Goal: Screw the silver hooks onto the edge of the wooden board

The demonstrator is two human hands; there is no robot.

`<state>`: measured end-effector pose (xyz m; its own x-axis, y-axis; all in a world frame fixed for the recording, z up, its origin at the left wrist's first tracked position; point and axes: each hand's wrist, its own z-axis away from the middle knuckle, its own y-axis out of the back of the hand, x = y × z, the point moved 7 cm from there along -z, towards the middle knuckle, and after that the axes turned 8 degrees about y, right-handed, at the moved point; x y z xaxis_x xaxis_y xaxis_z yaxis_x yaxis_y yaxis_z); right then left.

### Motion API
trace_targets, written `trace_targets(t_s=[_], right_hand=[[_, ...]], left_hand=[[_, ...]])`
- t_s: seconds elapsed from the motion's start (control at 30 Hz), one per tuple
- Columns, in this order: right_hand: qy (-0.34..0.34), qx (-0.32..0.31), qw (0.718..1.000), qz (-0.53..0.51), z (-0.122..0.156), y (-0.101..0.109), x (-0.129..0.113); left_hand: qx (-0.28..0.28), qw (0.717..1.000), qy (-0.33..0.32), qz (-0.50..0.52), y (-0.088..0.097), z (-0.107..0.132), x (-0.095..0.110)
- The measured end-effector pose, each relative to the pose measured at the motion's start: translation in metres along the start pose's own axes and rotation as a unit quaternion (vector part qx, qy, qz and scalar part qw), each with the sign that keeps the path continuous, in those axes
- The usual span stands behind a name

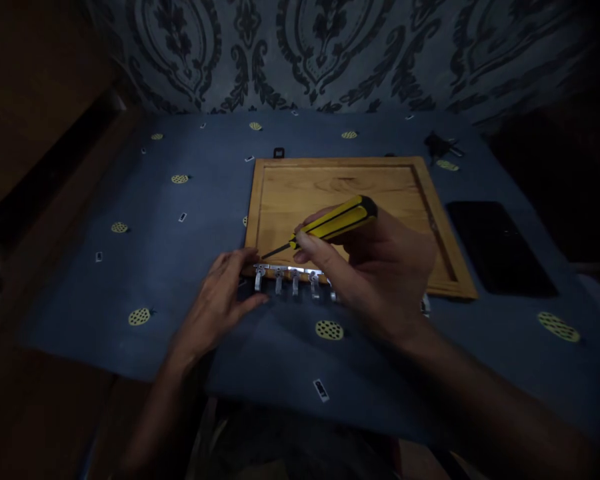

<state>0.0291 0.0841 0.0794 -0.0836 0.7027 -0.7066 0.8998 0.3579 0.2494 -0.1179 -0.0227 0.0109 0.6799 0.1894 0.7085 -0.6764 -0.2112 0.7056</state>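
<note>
My right hand (375, 267) is closed around a screwdriver (330, 225) with a yellow and black handle, its thin tip pointing down-left at the left end of a shiny metal hook rail (293, 275). The rail lies along the near edge of a wooden board (290, 193) and carries several small hooks; its right part is hidden behind my right hand. My left hand (223, 293) rests on the blue cloth, fingers bent and pressing the rail's left end.
A blue cloth (155, 280) with yellow dotted motifs covers the table. A black phone (500, 247) lies right of the board. A small dark object (437, 145) sits at the back right. Patterned wallpaper rises behind. The surroundings are dim.
</note>
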Motion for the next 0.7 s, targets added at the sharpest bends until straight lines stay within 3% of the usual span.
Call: trace_targets(t_s=[0.2,0.7], right_hand=[[0.007,-0.070,0.995,0.069,0.009,-0.005,0.005],[0.011,-0.104,0.992,0.066,0.014,-0.017,0.014]], left_hand=[[-0.008,1.000,0.010,-0.022,-0.002,0.002,-0.002],[0.010,0.999,-0.016,-0.040,-0.002,-0.002,-0.002]])
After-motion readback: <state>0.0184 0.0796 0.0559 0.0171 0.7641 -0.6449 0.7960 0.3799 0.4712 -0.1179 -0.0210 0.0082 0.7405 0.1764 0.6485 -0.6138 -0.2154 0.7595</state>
